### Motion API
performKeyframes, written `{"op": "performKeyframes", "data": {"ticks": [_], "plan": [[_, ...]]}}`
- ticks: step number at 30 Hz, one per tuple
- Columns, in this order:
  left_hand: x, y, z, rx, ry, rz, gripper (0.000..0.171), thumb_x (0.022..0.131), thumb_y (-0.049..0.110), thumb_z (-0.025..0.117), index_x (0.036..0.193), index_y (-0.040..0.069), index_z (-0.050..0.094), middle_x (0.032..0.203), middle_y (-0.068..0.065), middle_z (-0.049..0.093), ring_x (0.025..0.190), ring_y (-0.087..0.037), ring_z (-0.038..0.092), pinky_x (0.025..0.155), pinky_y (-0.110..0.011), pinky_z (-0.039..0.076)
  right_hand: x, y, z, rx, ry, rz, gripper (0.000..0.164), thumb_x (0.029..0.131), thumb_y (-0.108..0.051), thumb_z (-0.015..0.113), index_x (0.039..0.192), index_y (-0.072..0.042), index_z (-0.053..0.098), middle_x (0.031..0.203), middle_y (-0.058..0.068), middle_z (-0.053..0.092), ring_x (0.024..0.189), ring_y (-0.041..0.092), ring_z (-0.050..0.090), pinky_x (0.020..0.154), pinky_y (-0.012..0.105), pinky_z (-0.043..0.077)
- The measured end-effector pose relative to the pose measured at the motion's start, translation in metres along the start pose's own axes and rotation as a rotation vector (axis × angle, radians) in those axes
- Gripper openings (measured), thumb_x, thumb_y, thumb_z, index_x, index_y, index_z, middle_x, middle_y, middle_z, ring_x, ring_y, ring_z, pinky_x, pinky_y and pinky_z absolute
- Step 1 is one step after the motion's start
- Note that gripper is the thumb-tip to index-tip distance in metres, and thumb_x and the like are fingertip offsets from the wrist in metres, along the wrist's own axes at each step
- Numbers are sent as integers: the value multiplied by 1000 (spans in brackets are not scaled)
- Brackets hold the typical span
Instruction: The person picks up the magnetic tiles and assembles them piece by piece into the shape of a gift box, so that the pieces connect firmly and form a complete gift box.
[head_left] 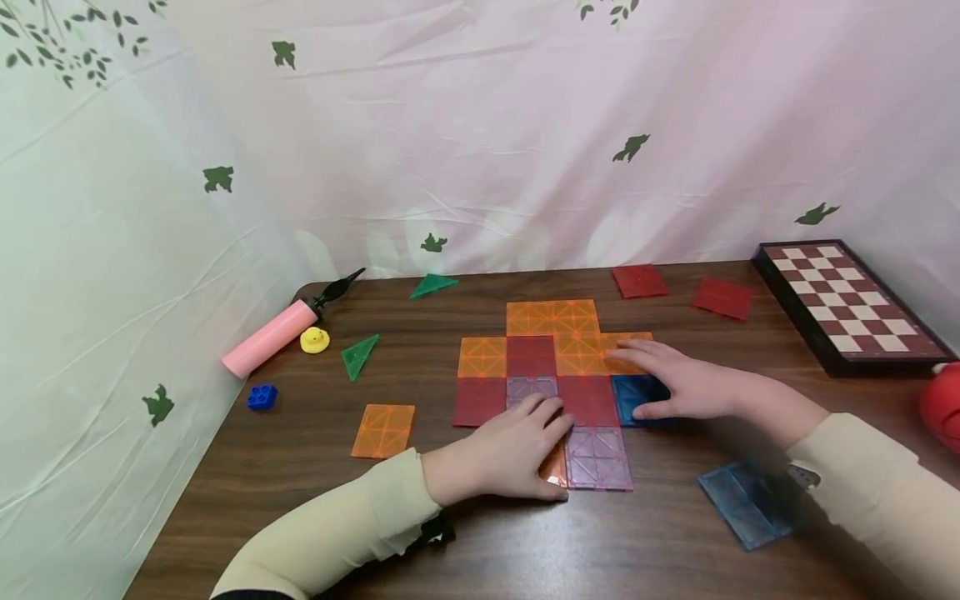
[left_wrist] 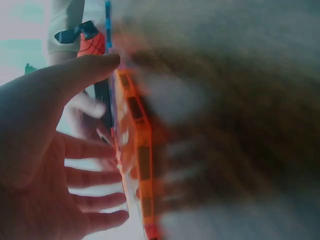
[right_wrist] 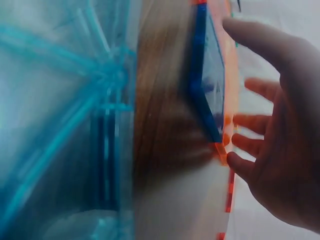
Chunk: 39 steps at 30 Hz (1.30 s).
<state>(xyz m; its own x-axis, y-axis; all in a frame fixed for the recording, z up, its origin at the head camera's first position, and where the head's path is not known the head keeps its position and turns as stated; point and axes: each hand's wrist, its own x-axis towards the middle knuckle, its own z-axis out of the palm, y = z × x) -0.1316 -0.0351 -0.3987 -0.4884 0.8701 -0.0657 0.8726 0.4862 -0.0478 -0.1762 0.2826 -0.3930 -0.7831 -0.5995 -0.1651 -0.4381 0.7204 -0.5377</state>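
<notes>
Both left grip and right grip spread palm-down over tiles.

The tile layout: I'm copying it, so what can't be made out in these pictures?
Head view: most of the nearest orange tile, hidden by the left hand.
Head view: part of the farther blue tile, hidden by the right hand.
Head view: the rest of the red object, cut off by the right edge.
Left wrist view: tabletop detail, blurred.
</notes>
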Motion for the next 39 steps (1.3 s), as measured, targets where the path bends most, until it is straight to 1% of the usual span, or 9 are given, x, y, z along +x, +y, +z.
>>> {"op": "performKeyframes", "data": {"ticks": [5, 11, 15, 19, 22, 27, 30, 33, 39], "plan": [[6, 4, 1, 25, -28, -28, 88, 86, 73, 62, 146, 9, 52, 145, -11, 49, 131, -26, 46, 111, -31, 39, -9, 2, -3, 19, 73, 130, 89, 94, -46, 72, 160, -7, 27, 157, 31, 29, 139, 51, 30, 106, 73, 30], [8, 6, 1, 58, -31, -31, 84, 88, 71, 60, 143, 8, 54, 141, -11, 51, 126, -24, 47, 109, -30, 40, -22, 0, 0, 52, 88, 266, 88, 97, -48, 66, 159, -4, 22, 153, 34, 34, 133, 54, 38, 101, 74, 34], [9, 8, 2, 85, -17, -18, 83, 88, 70, 59, 142, 6, 55, 137, -12, 52, 122, -25, 48, 107, -32, 42, -26, -6, 3, 214, 89, 287, 83, 101, -43, 62, 161, -5, 19, 157, 34, 25, 137, 56, 29, 103, 77, 28], [10, 10, 2, 120, -3, 2, 83, 89, 69, 58, 141, 4, 56, 134, -13, 54, 118, -25, 50, 105, -33, 43, -24, -11, 5, 447, 108, 298, 77, 105, -33, 57, 162, -4, 14, 160, 35, 14, 141, 57, 17, 105, 80, 19], [9, 11, 3, 141, 8, 11, 84, 89, 69, 58, 141, 4, 57, 133, -13, 55, 117, -25, 51, 105, -34, 43, -22, -12, 5, 610, 141, 325, 72, 107, -28, 53, 162, -5, 12, 161, 34, 12, 141, 56, 16, 108, 78, 17], [9, 10, 3, 153, 14, 28, 82, 90, 69, 56, 141, 4, 58, 134, -14, 56, 119, -25, 52, 106, -35, 42, -22, -11, 4, 743, 221, 336, 65, 108, -20, 49, 161, -4, 15, 159, 31, 18, 140, 52, 27, 113, 60, 31], [9, 7, 2, 140, -2, 43, 80, 92, 68, 54, 140, 4, 58, 135, -14, 56, 120, -25, 51, 106, -34, 41, -21, -10, 3, 762, 276, 332, 63, 108, -18, 50, 160, 0, 18, 157, 32, 21, 138, 50, 33, 106, 41, 45], [10, 3, -2, 88, -45, 49, 78, 95, 67, 52, 143, 7, 55, 139, -13, 53, 123, -25, 49, 107, -33, 40, -21, -11, 2, 767, 325, 330, 63, 107, -19, 54, 158, 1, 21, 155, 30, 25, 137, 46, 38, 96, 27, 51], [9, -8, -13, -119, -102, 46, 66, 101, 55, 53, 150, 11, 49, 143, -8, 52, 129, -21, 50, 106, -28, 43, -16, -16, -1, 760, 378, 309, 64, 106, -20, 58, 157, -3, 25, 149, 26, 34, 125, 29, 51, 92, 25, 53]]}}
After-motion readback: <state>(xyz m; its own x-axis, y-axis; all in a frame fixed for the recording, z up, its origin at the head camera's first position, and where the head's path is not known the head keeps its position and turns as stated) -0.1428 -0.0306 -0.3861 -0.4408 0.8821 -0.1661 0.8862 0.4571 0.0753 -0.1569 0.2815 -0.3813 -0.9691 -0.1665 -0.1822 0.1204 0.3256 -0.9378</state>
